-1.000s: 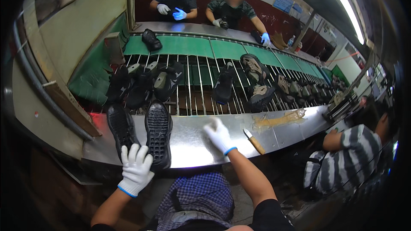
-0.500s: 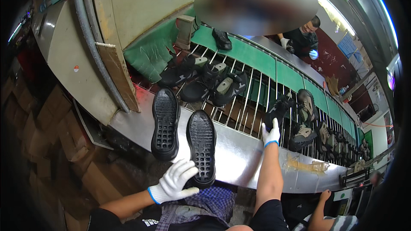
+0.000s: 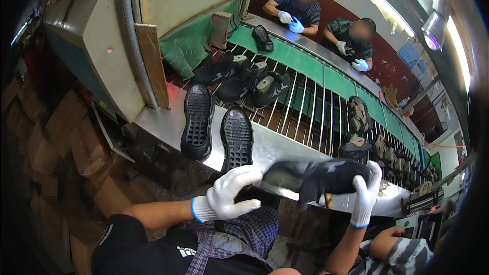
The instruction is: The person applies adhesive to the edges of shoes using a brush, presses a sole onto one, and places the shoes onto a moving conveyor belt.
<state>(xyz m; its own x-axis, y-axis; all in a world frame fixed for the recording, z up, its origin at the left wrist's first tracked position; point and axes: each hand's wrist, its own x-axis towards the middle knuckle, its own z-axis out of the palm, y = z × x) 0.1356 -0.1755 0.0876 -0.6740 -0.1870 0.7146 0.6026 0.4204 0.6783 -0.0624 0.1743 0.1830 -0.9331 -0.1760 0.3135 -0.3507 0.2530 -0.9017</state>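
My right hand (image 3: 365,193), in a white glove, grips a black shoe upper (image 3: 331,179) by one end and holds it sideways over the metal ledge (image 3: 285,147); motion blurs it. White-gloved too, my left hand (image 3: 226,196) has its thumb and fingers apart. Its fingertips come close to the upper's other end; whether they touch is unclear. Just beyond that hand, a black shoe sole (image 3: 237,137) lies on the ledge, its near end hidden by the hand. A second black sole (image 3: 197,122) lies to its left.
Behind the ledge runs a conveyor of metal rods (image 3: 305,107) bearing several black shoes (image 3: 267,89) at left and beige-black shoes (image 3: 356,145) at right. A green strip (image 3: 300,63) lines its far side. Two gloved co-workers (image 3: 305,7) are across it; another person's arm (image 3: 387,244) shows at lower right.
My right hand has lifted the black upper off the rods and brought it nearer, over the ledge. My left hand has left the right-hand sole and moved slightly right.
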